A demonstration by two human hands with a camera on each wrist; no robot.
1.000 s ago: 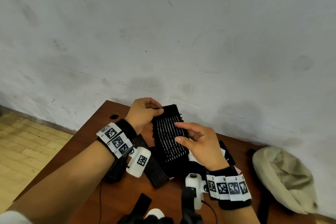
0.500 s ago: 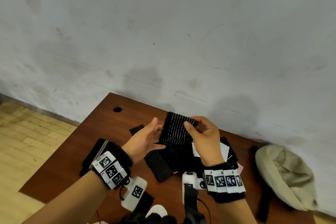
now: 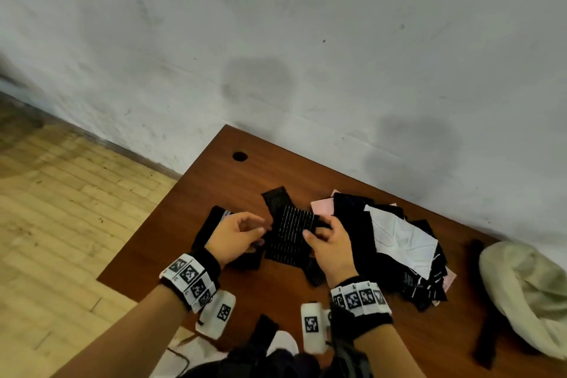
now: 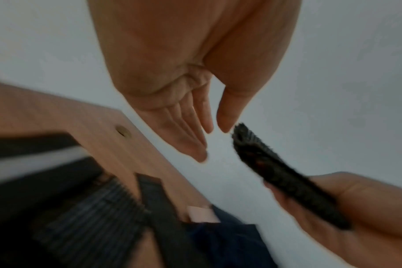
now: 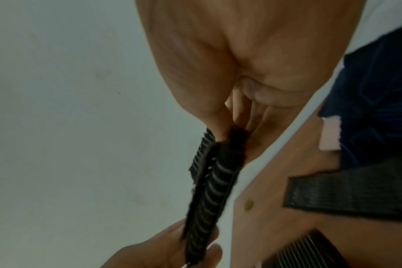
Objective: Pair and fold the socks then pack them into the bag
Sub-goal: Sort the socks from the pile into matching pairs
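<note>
Right hand [image 3: 329, 242]: pinches striped sock [image 3: 293, 235] edge, keeping the fold together.
Left hand [image 4: 190, 116]: fingers straight, off the sock, holding nothing.
Bag [image 3: 527, 294]: apart on table [image 3: 233, 181], awaiting pairs.

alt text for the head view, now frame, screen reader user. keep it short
Two bare hands hold a folded black sock with white stripes above a brown wooden table: the left hand at its left edge, the right hand gripping its right edge. A heap of dark, pink and white socks lies to the right, a beige bag beyond it.
</note>
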